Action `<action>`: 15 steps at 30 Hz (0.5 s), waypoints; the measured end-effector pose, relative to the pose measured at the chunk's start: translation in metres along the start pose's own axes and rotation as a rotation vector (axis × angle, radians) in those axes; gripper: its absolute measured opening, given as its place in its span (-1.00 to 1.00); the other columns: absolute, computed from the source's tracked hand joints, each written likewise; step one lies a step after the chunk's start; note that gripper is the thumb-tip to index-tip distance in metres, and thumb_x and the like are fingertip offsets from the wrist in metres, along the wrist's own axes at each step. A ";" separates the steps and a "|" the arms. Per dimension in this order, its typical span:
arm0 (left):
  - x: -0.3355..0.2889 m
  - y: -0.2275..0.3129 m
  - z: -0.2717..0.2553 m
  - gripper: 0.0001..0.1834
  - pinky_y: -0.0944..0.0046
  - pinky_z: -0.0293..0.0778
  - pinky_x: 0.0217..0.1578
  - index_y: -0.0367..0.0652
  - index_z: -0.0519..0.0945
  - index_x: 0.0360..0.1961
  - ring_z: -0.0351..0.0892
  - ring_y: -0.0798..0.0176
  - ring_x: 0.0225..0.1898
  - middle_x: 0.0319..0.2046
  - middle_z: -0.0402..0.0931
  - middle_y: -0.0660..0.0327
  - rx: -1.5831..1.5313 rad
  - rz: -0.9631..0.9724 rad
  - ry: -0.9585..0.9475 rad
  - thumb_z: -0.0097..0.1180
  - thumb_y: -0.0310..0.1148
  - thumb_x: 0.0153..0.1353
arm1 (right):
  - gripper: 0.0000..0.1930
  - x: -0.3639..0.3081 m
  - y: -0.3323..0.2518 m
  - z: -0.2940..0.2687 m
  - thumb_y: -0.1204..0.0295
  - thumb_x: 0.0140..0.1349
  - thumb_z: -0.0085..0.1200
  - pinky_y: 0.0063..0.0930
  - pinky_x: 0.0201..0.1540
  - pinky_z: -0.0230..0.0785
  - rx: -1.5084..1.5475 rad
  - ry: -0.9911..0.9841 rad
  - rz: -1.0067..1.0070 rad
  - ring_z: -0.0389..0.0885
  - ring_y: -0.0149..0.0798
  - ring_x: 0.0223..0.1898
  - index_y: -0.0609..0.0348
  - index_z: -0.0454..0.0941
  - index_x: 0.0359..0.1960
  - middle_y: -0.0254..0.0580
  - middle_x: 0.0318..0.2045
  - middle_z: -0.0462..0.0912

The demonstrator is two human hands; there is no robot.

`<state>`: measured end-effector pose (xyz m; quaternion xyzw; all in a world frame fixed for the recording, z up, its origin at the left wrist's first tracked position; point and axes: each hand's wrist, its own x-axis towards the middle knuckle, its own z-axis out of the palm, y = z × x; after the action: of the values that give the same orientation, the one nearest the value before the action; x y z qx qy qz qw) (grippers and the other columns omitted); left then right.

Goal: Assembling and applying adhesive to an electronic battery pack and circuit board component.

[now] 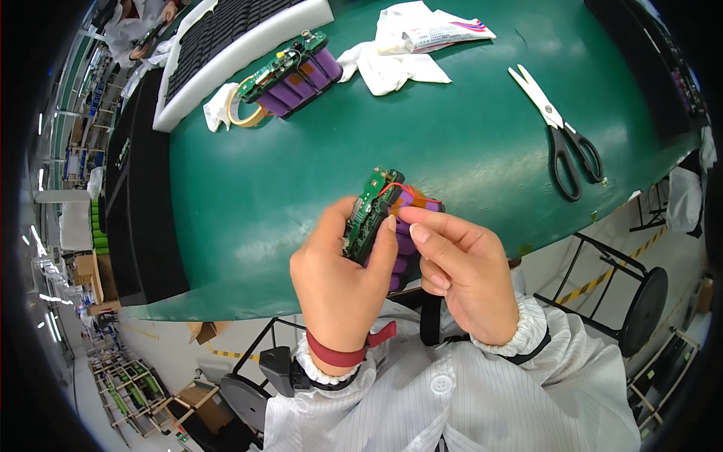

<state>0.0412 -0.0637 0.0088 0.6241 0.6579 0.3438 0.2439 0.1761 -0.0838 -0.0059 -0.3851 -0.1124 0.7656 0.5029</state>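
Observation:
My left hand [335, 267] grips a battery pack [369, 215] above the near edge of the green table. The pack has purple cells, a green circuit board on its left side, a red wire and orange tape. From the right, my right hand [474, 267] meets the pack with thumb and forefinger pinched together by the orange tape. Whatever lies between those fingertips is too small to make out. A second battery pack [297, 84] of the same kind stands at the far left, next to a roll of tan tape [248, 119].
Scissors [559, 128] with black handles lie at the right, blades slightly apart. White cloths [392, 71] and a white tube [449, 35] are at the back. A white foam tray [320, 11] holds black pieces. Black side panels [143, 218] flank the table [248, 248]; a stool [644, 313] stands right.

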 end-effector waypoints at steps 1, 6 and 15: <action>-0.001 0.002 0.001 -0.74 0.30 0.49 -0.51 -0.27 0.61 -0.21 0.64 0.24 -0.57 -0.53 0.64 0.10 0.022 0.006 0.010 0.32 -0.41 0.08 | -0.68 0.000 -0.001 0.002 0.44 0.35 0.09 -0.68 -0.57 0.10 0.006 0.056 0.028 0.24 -0.63 -0.59 0.39 0.53 0.05 -0.48 -0.49 0.47; -0.005 0.003 0.004 -0.73 0.43 0.41 -0.46 -0.36 0.61 -0.19 0.49 0.48 -0.51 -0.52 0.61 0.19 0.086 0.029 0.018 0.30 -0.45 0.11 | -0.69 0.001 0.004 0.007 0.43 0.33 0.12 -0.70 -0.61 0.07 0.025 0.157 0.043 0.26 -0.64 -0.60 0.39 0.54 0.02 -0.45 -0.48 0.51; -0.009 0.000 0.005 -0.70 0.20 0.48 -0.48 -0.27 0.58 -0.19 0.62 0.05 -0.53 -0.49 0.61 0.06 0.101 0.054 0.052 0.33 -0.41 0.04 | -0.74 -0.002 0.006 0.014 0.41 0.33 0.13 -0.73 -0.64 0.09 0.062 0.178 0.031 0.30 -0.66 -0.57 0.28 0.58 -0.03 -0.48 -0.42 0.55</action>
<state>0.0463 -0.0717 0.0044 0.6441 0.6633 0.3326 0.1857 0.1626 -0.0857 0.0007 -0.4375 -0.0376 0.7391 0.5108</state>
